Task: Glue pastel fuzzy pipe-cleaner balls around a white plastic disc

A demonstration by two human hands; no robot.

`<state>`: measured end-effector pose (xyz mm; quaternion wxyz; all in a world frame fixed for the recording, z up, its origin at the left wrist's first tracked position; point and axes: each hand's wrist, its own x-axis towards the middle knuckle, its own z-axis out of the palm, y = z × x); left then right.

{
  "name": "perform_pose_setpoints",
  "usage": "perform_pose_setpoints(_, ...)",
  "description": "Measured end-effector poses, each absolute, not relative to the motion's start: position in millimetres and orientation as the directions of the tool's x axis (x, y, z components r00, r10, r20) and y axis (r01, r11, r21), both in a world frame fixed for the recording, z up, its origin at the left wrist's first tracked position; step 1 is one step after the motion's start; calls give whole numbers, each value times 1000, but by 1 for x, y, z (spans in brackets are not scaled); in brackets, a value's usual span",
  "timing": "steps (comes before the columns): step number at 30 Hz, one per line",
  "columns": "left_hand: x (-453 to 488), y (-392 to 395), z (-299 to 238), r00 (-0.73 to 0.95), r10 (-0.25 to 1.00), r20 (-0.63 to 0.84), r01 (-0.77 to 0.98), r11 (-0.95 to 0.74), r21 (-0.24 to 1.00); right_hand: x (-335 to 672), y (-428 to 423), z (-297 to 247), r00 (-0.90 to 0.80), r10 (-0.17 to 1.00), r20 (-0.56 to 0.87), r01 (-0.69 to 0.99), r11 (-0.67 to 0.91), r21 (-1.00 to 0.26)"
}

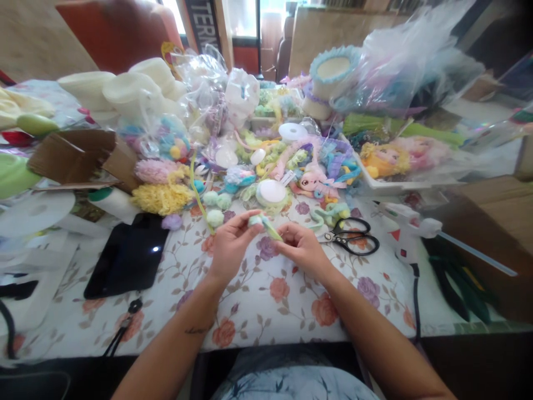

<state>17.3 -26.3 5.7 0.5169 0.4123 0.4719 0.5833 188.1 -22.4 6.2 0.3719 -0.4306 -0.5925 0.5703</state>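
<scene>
My left hand (230, 240) and my right hand (302, 244) meet over the floral tablecloth (266, 294). Between their fingertips they pinch a small fuzzy pale green and blue piece (263, 223), with a green stem end pointing toward my right hand. Both hands are closed on it. Just beyond them lie small pale green pompoms (215, 208) and a white round disc (271, 191).
Black-handled scissors (353, 235) lie right of my right hand, a white glue gun (406, 233) further right. A black phone (127, 255) lies at the left. Heaps of pastel fuzzy craft pieces, a small doll (313, 180), plastic bags and a cardboard box (79, 155) crowd the back.
</scene>
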Motion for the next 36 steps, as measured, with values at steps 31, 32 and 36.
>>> perform_pose_setpoints(31,13,-25,5,111,990,-89,-227,113,967,188,-28,12,-197,909,367,330,414,-848)
perform_pose_setpoints(32,13,-25,5,109,990,-91,-204,112,973,188,-28,12,-188,915,358,331,402,-854)
perform_pose_setpoints(36,14,-24,4,68,994,-79,-99,86,991,187,-28,11,-119,960,252,331,277,-902)
